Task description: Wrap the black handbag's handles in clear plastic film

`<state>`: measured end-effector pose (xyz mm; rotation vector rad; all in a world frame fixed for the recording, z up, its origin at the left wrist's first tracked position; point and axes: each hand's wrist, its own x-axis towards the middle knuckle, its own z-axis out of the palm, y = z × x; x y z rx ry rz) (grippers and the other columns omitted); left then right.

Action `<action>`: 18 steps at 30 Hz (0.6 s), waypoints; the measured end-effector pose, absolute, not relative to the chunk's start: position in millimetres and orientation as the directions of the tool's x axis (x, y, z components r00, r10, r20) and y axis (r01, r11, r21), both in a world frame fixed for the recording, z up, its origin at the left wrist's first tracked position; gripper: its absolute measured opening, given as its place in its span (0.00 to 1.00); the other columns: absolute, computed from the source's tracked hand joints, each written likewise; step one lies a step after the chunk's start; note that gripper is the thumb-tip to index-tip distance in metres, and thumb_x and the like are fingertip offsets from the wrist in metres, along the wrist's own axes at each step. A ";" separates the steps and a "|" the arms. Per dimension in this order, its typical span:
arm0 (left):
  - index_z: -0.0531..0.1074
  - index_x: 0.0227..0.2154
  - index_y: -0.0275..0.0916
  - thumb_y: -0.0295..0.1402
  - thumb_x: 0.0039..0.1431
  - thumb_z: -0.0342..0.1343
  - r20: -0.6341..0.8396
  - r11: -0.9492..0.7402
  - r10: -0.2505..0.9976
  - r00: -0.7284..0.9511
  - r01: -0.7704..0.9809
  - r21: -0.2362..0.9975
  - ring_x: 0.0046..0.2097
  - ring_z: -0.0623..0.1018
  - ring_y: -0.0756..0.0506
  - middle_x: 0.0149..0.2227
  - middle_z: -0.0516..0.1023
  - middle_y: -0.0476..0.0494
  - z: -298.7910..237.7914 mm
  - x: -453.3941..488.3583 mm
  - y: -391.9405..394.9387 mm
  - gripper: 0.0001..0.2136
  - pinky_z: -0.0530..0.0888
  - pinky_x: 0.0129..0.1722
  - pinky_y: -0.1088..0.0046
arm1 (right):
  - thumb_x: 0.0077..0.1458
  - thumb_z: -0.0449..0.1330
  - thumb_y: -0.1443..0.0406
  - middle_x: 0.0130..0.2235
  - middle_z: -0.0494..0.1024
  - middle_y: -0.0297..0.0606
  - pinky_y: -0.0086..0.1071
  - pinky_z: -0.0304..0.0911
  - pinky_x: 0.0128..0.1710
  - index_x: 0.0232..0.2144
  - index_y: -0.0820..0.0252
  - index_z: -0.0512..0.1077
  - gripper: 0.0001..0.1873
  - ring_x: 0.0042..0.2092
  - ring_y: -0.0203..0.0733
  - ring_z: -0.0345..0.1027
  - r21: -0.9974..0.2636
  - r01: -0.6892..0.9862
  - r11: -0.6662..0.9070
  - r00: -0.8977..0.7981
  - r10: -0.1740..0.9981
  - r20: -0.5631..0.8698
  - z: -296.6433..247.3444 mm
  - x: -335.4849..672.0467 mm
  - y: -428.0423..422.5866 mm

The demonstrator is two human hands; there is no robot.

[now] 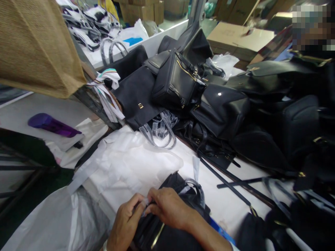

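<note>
A black handbag [178, 235] with a gold-coloured zip lies at the bottom of the head view, below both hands. My left hand [125, 219] pinches a small piece of clear plastic wrap [146, 202] at the bag's upper left side. Close against it, my right hand [169, 207] is closed on the same wrap, its fingertips nearly meeting those of the left. What the wrap covers is hidden by my fingers. Behind my right hand rises the bag's handle [200, 193], covered in clear film.
Several black handbags [175, 82] are piled at the back and right. White sheeting [131, 160] covers the table on the left. Loose black straps [226, 181] cross the table at right. A purple object [53, 125] lies at far left, near hanging brown fabric [39, 45].
</note>
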<state>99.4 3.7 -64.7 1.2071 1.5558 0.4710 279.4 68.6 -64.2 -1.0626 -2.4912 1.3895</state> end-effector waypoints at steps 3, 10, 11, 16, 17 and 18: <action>0.68 0.30 0.42 0.44 0.65 0.45 -0.509 0.431 0.859 0.051 0.465 0.774 0.29 0.70 0.50 0.24 0.67 0.55 -67.3 95.5 3.0 0.14 0.66 0.31 0.79 | 0.58 0.58 0.57 0.38 0.79 0.38 0.31 0.56 0.36 0.50 0.55 0.64 0.18 0.40 0.45 0.71 -0.791 0.519 0.323 -0.750 0.617 -0.240 -66.5 291.0 68.2; 0.69 0.33 0.43 0.42 0.65 0.45 -0.383 0.282 0.922 0.048 0.594 0.754 0.31 0.75 0.49 0.28 0.74 0.52 -71.9 98.3 0.5 0.12 0.70 0.33 0.79 | 0.60 0.56 0.62 0.36 0.80 0.36 0.31 0.58 0.41 0.41 0.56 0.71 0.08 0.41 0.43 0.72 -0.754 0.547 0.364 -0.729 0.650 -0.215 -69.5 306.0 67.2; 0.69 0.33 0.44 0.42 0.64 0.46 -0.353 0.244 0.933 0.062 0.612 0.752 0.31 0.75 0.48 0.28 0.75 0.52 -73.2 101.1 0.4 0.12 0.71 0.33 0.79 | 0.60 0.55 0.62 0.35 0.80 0.37 0.31 0.58 0.41 0.40 0.57 0.72 0.08 0.40 0.43 0.73 -0.743 0.540 0.395 -0.741 0.642 -0.198 -71.6 301.7 64.7; 0.69 0.32 0.45 0.42 0.65 0.45 -0.314 0.163 0.943 0.106 0.675 0.719 0.31 0.77 0.50 0.29 0.76 0.54 -81.8 107.1 2.7 0.12 0.71 0.32 0.81 | 0.60 0.54 0.62 0.35 0.80 0.39 0.31 0.58 0.39 0.40 0.59 0.71 0.09 0.38 0.43 0.73 -0.704 0.558 0.440 -0.734 0.657 -0.171 -82.0 292.3 56.8; 0.69 0.33 0.45 0.42 0.65 0.45 -0.302 0.142 0.946 0.119 0.685 0.714 0.31 0.77 0.50 0.29 0.76 0.54 -83.6 105.6 3.6 0.11 0.71 0.32 0.81 | 0.60 0.55 0.60 0.36 0.80 0.39 0.32 0.58 0.42 0.42 0.59 0.70 0.11 0.40 0.43 0.73 -0.716 0.545 0.435 -0.733 0.662 -0.156 -82.5 296.2 57.1; 0.69 0.33 0.45 0.42 0.65 0.45 -0.280 0.113 0.951 0.130 0.696 0.709 0.31 0.77 0.50 0.29 0.76 0.54 -85.4 103.6 4.5 0.11 0.71 0.31 0.81 | 0.60 0.56 0.59 0.38 0.80 0.39 0.33 0.58 0.45 0.44 0.58 0.69 0.13 0.42 0.43 0.72 -0.729 0.533 0.430 -0.730 0.669 -0.140 -82.4 301.7 57.8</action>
